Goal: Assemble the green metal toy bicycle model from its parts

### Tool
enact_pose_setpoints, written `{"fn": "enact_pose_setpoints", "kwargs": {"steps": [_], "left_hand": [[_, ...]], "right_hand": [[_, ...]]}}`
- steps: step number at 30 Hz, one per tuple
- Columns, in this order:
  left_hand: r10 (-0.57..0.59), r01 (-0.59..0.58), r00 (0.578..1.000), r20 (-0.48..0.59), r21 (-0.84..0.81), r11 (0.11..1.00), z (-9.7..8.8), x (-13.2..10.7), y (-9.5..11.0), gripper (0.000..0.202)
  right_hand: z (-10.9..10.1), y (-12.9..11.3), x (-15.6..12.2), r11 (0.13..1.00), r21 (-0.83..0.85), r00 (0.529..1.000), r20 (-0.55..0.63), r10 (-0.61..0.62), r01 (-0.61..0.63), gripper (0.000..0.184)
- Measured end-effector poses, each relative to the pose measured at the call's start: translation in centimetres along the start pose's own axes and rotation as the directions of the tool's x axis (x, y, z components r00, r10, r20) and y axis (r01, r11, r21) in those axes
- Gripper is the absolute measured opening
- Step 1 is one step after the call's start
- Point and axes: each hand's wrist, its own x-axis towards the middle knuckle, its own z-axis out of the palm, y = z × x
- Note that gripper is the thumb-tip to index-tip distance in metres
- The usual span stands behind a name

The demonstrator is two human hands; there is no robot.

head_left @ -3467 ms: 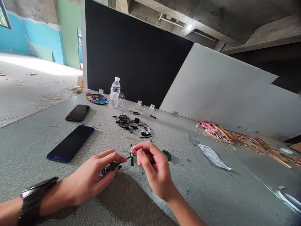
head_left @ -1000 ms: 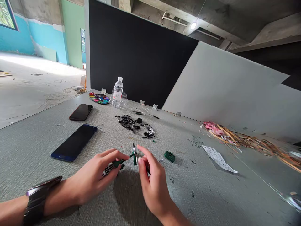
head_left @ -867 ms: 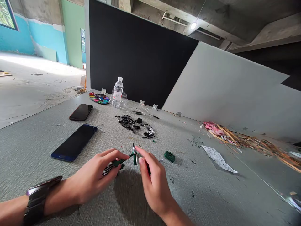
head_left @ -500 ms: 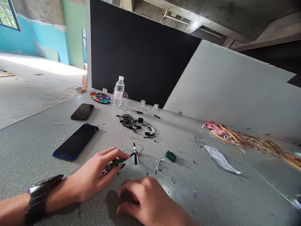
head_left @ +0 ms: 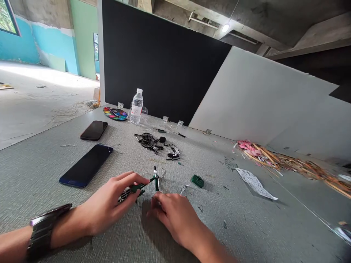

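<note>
Forward over the bench has come the right hand, its fingers curled by the near end of the green model frame; I can't tell whether they grip it. Fingers of the left hand pinch that frame, which sits between both hands. 1 green block lies right, 2 phones left.

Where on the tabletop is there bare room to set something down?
Two patches look open: left of the blue phone, beyond the watch; and right of the right hand, below the printed sheet, barring small scraps. It is crowded around the green part in the left hand and the black wheels beyond.
</note>
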Motion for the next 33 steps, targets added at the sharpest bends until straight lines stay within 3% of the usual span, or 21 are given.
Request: {"fn": "enact_pose_setpoints", "kwargs": {"steps": [3,6,8,11,19,28,33], "left_hand": [[0.004,-0.004,1.000,0.002,-0.005,1.000,0.0,0.0,0.2,0.027],[-0.002,0.002,1.000,0.006,0.000,1.000,-0.1,0.2,0.5,0.025],[-0.002,0.002,1.000,0.010,0.001,1.000,-0.1,0.3,0.6,0.025],[0.002,-0.002,1.000,0.017,0.001,1.000,-0.2,0.4,0.6,0.026],[-0.006,0.006,1.000,0.031,-0.008,1.000,-0.1,0.2,0.4,0.026],[-0.026,0.026,1.000,0.011,-0.006,1.000,-0.1,0.5,0.5,0.026],[-0.030,0.030,1.000,0.005,-0.013,0.999,-0.1,0.6,0.5,0.026]], "right_hand": [[-0.4,0.6,0.0,0.985,0.170,0.986,-0.164,-0.013,0.041,0.020],[-0.9,0.8,0.4,0.949,0.293,0.925,-0.381,0.005,0.116,0.031],[-1.2,0.7,0.9,0.933,0.318,0.907,-0.421,-0.017,0.165,0.033],[-1.4,0.4,1.5,0.918,0.351,0.914,-0.403,-0.031,0.186,0.030],[-1.2,0.3,2.2,0.843,0.524,0.922,-0.375,0.102,0.120,0.024],[-1.3,0.3,2.5,0.851,0.518,0.932,-0.343,0.113,0.088,0.027],[-1.3,0.4,2.6,0.807,0.579,0.946,-0.311,0.086,0.117,0.029]]}}
